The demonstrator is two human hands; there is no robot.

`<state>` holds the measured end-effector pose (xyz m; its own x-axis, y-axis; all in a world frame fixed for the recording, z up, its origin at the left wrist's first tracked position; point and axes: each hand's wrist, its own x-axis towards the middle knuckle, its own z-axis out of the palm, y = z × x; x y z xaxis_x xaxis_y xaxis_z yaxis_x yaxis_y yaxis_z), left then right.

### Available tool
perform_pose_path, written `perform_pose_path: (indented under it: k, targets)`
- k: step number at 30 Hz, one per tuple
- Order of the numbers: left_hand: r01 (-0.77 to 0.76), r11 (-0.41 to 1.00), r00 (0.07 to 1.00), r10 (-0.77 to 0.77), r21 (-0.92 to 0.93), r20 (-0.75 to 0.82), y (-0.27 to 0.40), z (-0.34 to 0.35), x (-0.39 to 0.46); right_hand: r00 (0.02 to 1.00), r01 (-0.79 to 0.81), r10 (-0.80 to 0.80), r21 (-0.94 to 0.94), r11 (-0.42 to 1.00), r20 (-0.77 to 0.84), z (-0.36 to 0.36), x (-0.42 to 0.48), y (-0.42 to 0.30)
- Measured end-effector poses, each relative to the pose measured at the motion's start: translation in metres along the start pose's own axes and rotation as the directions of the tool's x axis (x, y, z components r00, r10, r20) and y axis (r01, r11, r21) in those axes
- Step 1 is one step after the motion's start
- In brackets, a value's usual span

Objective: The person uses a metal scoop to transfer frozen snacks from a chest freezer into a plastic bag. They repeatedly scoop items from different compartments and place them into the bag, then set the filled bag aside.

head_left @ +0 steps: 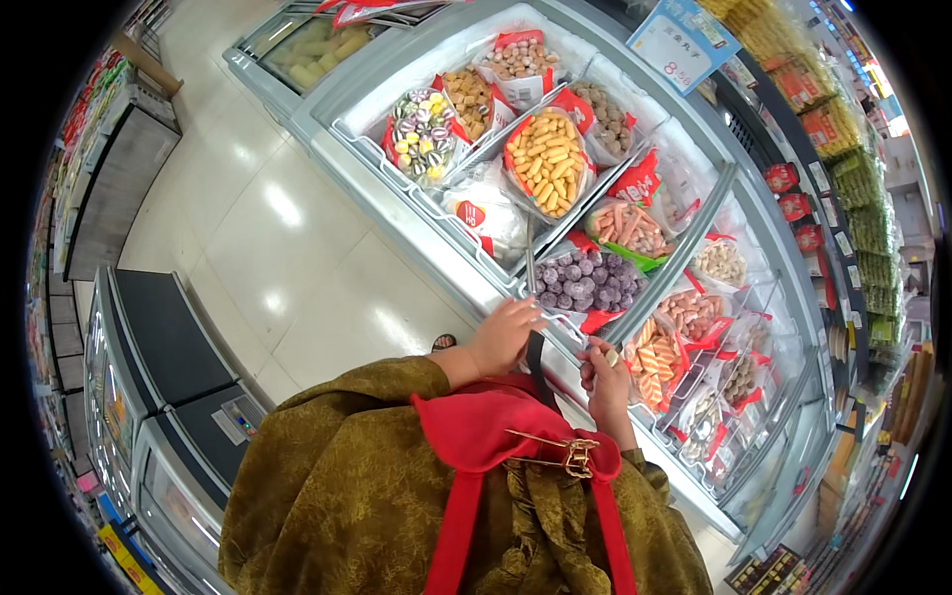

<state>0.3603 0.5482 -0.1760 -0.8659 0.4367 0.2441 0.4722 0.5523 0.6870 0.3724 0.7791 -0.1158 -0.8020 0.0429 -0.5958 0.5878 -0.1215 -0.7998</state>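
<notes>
My left hand (509,336) is at the front rim of a chest freezer (416,223), fingers loosely extended and holding nothing visible. A black strap (537,361) hangs just right of its fingertips. My right hand (608,378) is a little farther right over the same rim, fingers curled, with a ring on one. Whether something small is pinched in it is unclear. Just beyond both hands lies a bag of frosted purple balls (591,281) in a wire basket. A bag of orange-and-white striped pieces (654,361) is right of my right hand.
Wire dividers split the freezer among bags of yellow sausage-shaped pieces (549,160), striped balls (424,134) and brown cubes (468,100). A blue price sign (680,44) stands at the back. Packaged goods (855,201) line the right shelves. More freezers (171,327) stand left across the tiled floor (275,245).
</notes>
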Motion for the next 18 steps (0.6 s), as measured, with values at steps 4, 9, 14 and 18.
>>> perform_pose_path:
  k: [4, 9, 14, 18]
  targets:
    - [-0.014, 0.989, 0.996, 0.026, 0.149, -0.081, -0.030, -0.033, 0.020, 0.995, 0.093, -0.085, -0.216, 0.972, 0.045, -0.006, 0.046, 0.012]
    - [0.178, 0.976, 0.983, -0.169, 0.128, -0.077, -0.058, -0.067, 0.028, 0.995, 0.004, -0.005, 0.003, 1.000, 0.102, 0.029, 0.103, -0.016]
    - [0.342, 0.939, 0.937, -0.339, 0.023, -0.085, -0.077, -0.103, 0.054, 0.987, -0.083, 0.032, 0.334, 0.939, 0.156, 0.060, 0.155, -0.031]
    - [0.528, 0.829, 0.843, -0.538, -0.187, -0.007, -0.111, -0.113, 0.092, 0.987, -0.149, 0.101, 0.474, 0.868, 0.125, 0.083, 0.194, -0.038]
